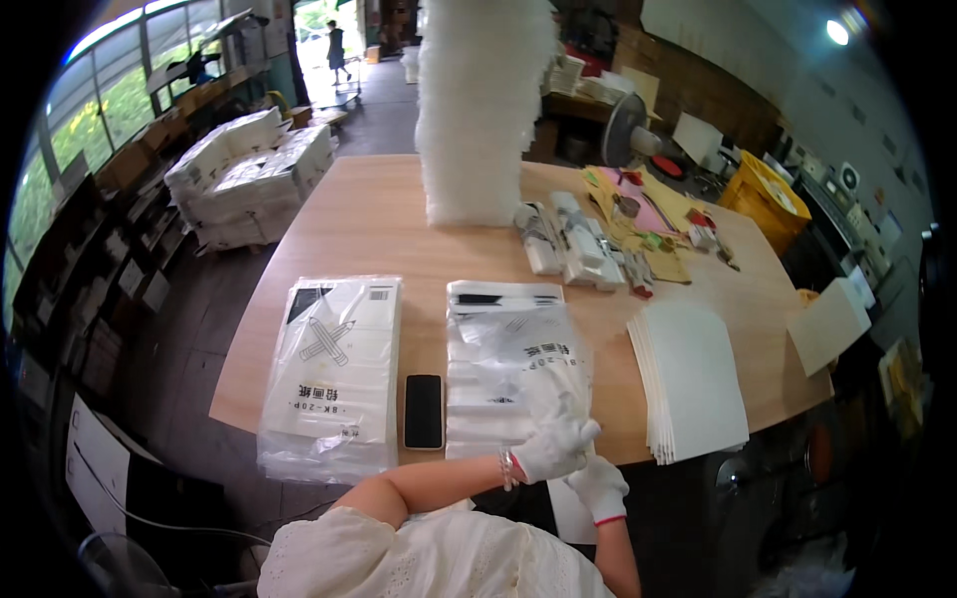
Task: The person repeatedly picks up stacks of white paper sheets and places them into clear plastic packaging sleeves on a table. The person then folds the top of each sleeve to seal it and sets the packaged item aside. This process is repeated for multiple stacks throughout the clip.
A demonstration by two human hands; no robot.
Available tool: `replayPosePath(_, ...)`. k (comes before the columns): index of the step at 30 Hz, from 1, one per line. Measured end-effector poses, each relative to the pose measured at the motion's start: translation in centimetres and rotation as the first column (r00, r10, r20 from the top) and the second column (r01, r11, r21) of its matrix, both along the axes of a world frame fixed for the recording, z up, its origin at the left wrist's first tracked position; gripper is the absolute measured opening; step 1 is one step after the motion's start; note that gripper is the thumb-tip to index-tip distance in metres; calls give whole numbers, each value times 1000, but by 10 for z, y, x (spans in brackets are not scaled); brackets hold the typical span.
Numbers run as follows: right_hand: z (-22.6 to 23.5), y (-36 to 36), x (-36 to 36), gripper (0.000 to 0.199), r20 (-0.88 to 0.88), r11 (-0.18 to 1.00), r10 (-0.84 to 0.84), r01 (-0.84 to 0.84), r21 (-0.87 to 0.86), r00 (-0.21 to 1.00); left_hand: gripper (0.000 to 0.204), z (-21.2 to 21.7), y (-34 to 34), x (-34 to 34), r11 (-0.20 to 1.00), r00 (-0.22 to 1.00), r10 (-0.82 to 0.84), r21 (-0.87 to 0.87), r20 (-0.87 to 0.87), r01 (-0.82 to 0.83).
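My left hand (551, 448), in a white glove, is closed with its fingers curled at the table's front edge. It pinches the crumpled film of a clear plastic bag (558, 394). My right hand (599, 488), also gloved, is closed just below and to the right, on a white sheet of paper (571, 515) that hangs below the table edge; its fingertips are partly hidden. Beneath the raised film lies a stack of printed clear bags (488, 344). A stack of white paper (693, 379) rests to the right, its left edges fanned.
A tall white stack (474, 110) stands at the table's far side. Packed paper bundles (324, 379) lie at left, beside a black phone (424, 412). Small white packs (578, 239) and yellow paper scraps (663, 261) sit far right. A wrapped pallet (254, 179) stands on the floor.
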State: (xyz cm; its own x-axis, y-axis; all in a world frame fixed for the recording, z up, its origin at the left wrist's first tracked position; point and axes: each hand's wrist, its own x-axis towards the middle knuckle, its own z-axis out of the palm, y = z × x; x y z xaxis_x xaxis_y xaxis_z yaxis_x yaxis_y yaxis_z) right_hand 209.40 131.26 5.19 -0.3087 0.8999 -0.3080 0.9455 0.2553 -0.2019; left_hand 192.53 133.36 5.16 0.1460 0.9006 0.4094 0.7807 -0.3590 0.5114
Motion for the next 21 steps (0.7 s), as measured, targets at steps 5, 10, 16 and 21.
replayPosePath(5,-37,18,30,14,-165,998,-62,58,-28,984,46,-31,31,-49,946,945,319,73,-67,-315)
replayPosePath(10,-89,57,30,23,-167,999,-35,41,30,985,55,-8,-24,-51,856,886,430,-391,175,-338)
replayPosePath(16,-75,112,63,23,-208,983,-76,39,-178,975,47,-113,-129,-13,452,295,873,-872,389,-189)
replayPosePath(21,-51,132,55,29,-252,964,40,-103,-244,967,14,-107,-124,12,390,-198,906,-555,375,735)
